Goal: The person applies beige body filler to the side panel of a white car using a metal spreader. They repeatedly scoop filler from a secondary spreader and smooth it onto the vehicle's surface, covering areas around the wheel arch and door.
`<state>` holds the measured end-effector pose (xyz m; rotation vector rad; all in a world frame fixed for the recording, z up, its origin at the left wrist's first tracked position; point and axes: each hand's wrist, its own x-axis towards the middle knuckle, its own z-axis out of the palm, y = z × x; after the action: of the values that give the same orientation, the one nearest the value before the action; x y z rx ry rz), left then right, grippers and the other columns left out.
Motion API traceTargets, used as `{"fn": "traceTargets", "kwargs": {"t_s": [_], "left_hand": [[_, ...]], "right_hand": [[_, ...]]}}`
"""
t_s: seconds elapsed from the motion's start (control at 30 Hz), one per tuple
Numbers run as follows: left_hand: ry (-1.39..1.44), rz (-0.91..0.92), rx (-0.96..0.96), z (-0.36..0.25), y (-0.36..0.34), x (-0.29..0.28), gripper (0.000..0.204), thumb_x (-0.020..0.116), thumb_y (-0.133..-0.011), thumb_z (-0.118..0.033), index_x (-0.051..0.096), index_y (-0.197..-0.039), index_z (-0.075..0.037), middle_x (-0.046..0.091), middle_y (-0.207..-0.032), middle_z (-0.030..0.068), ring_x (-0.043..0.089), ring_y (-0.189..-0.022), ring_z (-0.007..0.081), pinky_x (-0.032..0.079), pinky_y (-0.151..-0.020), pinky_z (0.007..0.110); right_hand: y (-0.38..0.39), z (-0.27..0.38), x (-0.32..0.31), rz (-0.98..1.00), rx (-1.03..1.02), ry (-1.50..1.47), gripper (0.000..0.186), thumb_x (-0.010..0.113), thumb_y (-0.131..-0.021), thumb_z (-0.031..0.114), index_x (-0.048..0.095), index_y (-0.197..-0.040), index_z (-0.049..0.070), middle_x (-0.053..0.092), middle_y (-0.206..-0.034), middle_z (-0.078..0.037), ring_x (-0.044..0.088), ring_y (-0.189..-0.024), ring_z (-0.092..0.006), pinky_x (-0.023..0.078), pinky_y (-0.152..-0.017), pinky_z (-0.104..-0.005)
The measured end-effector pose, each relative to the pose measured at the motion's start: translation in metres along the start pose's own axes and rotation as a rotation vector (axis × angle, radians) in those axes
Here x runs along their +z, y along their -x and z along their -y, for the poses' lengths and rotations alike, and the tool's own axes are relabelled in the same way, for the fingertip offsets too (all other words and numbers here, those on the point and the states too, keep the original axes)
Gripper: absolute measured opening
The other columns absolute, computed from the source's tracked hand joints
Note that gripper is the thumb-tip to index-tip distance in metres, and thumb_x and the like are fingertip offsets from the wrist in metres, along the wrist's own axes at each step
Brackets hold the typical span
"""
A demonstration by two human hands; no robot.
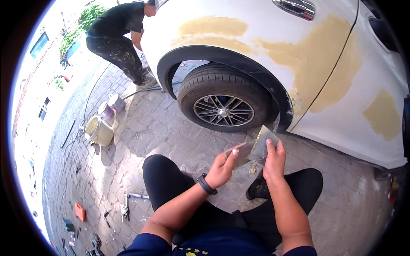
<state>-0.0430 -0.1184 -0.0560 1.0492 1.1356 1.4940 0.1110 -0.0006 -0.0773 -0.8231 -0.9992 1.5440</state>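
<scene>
While a white car [262,19] fills the upper right of the frame, a co-worker [113,32] in dark clothes bends beside it at upper left. A wheel [224,102] sits at centre under a black arch [218,53]. Tan patches [318,55] cover parts of the bodywork; if any are soft, a brushing sleeve could mark them. At left, a pale bucket [102,135] stands near two tins [110,107]; a careless backward step by the co-worker could knock one over.

Right of centre, below the wheel, the two hands are apart from each other. The left hand [219,170] grips a thin spreader [242,154], thumb on top; the right hand [274,160] clamps a flat metal plate [265,143], thumb across its face. Whether spreader and plate touch, I cannot tell. Yellowish paste [259,137] clings along the plate's left side. As the plate is tilted, paste could drip, or smear on the arch if swung too near. A loose grip could let the thin spreader twist.
</scene>
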Motion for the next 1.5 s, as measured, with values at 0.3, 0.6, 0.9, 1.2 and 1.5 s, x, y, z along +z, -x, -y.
{"fn": "traceTargets", "kwargs": {"t_s": [0.3, 0.6, 0.9, 1.2, 1.5], "left_hand": [[-0.084, 0.065, -0.082, 0.021, 0.0, -0.005, 0.052, 0.047, -0.116, -0.034, 0.046, -0.153, 0.002, 0.065, -0.133, 0.0083, 0.057, -0.121, 0.0127, 0.047, -0.104, 0.031], [0.537, 0.191, -0.198, 0.019, -0.013, -0.026, 0.065, 0.053, -0.11, -0.046, 0.047, -0.154, 0.001, 0.057, -0.151, 0.0125, 0.054, -0.137, 0.0224, 0.039, -0.117, 0.042], [0.135, -0.256, -0.051, 0.02, -0.023, -0.018, 0.021, 0.082, -0.093, -0.01, 0.064, -0.103, -0.005, 0.07, -0.096, 0.0002, 0.062, -0.088, 0.0086, 0.048, -0.08, 0.026], [0.027, -0.069, -0.011, 0.007, 0.0, 0.003, 0.046, 0.052, -0.111, -0.02, 0.052, -0.149, 0.005, 0.065, -0.141, 0.0142, 0.061, -0.128, 0.0221, 0.045, -0.113, 0.037], [0.337, 0.034, -0.157, -0.001, 0.004, 0.01, 0.062, 0.048, -0.103, -0.012, 0.035, -0.162, 0.003, 0.047, -0.16, 0.0172, 0.047, -0.147, 0.0269, 0.036, -0.122, 0.042]], "right_hand": [[0.034, -0.003, 0.026, 0.263, 0.021, 0.245, 0.014, 0.063, -0.106, 0.011, 0.066, -0.113, -0.001, 0.072, -0.111, -0.006, 0.063, -0.097, -0.0097, 0.052, -0.087, -0.0286], [0.023, 0.03, 0.01, 0.539, 0.428, -0.305, 0.032, 0.055, -0.104, 0.015, 0.064, -0.13, -0.002, 0.071, -0.116, -0.006, 0.067, -0.107, -0.013, 0.052, -0.096, -0.0283], [0.018, 0.026, 0.008, 0.232, 0.122, -0.188, 0.02, 0.059, -0.109, 0.017, 0.064, -0.12, 0.001, 0.071, -0.111, -0.002, 0.063, -0.096, -0.0081, 0.051, -0.086, -0.0266], [0.009, 0.013, -0.001, -0.031, -0.117, 0.041, 0.013, 0.063, -0.107, 0.014, 0.065, -0.109, 0.002, 0.066, -0.092, 0.003, 0.052, -0.079, -0.0027, 0.046, -0.07, -0.025], [0.014, 0.019, -0.008, 0.137, -0.003, 0.127, 0.014, 0.068, -0.103, 0.009, 0.068, -0.111, -0.002, 0.073, -0.099, -0.003, 0.06, -0.086, -0.006, 0.05, -0.076, -0.0265]]}}
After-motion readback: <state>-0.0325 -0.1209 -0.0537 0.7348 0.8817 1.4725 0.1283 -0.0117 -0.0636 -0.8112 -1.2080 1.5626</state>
